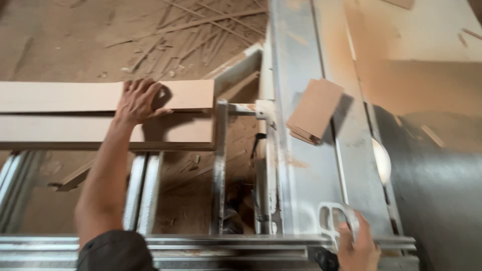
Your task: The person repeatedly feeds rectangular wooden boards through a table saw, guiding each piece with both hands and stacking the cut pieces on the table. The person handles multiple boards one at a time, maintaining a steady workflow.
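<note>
Pressing our left hand (139,100) flat, fingers spread, on the long tan fibreboard strip (95,96) on the sliding carriage, we are closing our right hand (357,247) around the grey metal handle (337,221), with small brown offcuts (315,111) already lying beside the round saw blade (381,160).

Left hand (138,100) presses board (60,96); right hand (357,246) grips handle (337,221)

A single head-worn camera looks steeply down and forward over the grey metal sliding saw table (306,165), close enough that the near rail fills the bottom edge of the view. It faces along the table's length, taking in the sawdust-strewn floor (100,40) beyond the table's far left edge. Motion blurs the view slightly.
</note>
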